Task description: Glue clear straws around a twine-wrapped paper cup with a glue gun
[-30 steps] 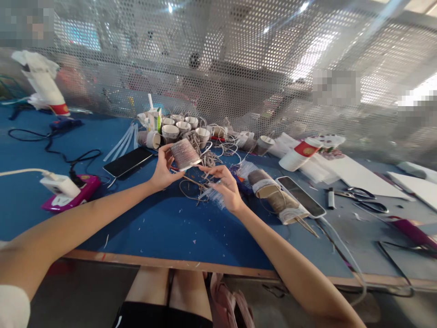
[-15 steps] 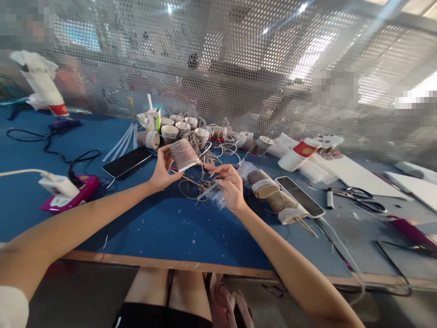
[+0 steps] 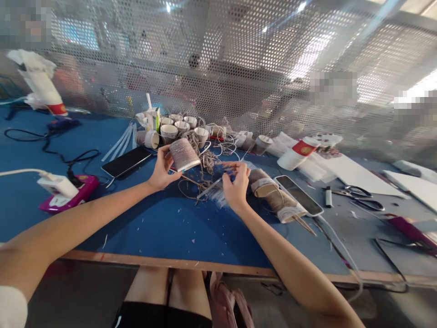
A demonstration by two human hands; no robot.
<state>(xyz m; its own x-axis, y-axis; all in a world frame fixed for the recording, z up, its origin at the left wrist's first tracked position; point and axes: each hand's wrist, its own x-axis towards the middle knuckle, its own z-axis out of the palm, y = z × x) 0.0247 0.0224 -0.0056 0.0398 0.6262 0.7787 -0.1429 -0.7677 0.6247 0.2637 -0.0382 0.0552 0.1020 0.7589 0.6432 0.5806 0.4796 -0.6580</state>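
Observation:
A paper cup wrapped in grey-brown yarn [image 3: 185, 155] is tilted on its side above the table, its pale rim toward the lower right. My left hand [image 3: 163, 170] is closed around its left side, thumb below. To the right, apart from the cup, my right hand [image 3: 236, 183] has its fingers stretched leftward and the thumb apart from them. Dark blue shows in that gap; whether it is tabletop or a thing is unclear. Loose yarn [image 3: 207, 163] lies tangled behind and between the hands. Clear plastic sticks [image 3: 215, 193] lie beside the right hand.
Several yarn-wrapped cups [image 3: 169, 132] stand at the back. A black phone [image 3: 126, 162] and a purple power strip [image 3: 82, 187] lie left. Wrapped cups [image 3: 282, 203], a white phone [image 3: 300, 196], scissors [image 3: 358, 192] and a red-white cup stack [image 3: 297, 154] are right. A perforated metal screen [image 3: 221, 77] rises behind.
My right hand has moved slightly right, away from the wrapped cup, and the gap between its thumb and fingers has widened. My left hand keeps the cup in nearly the same place.

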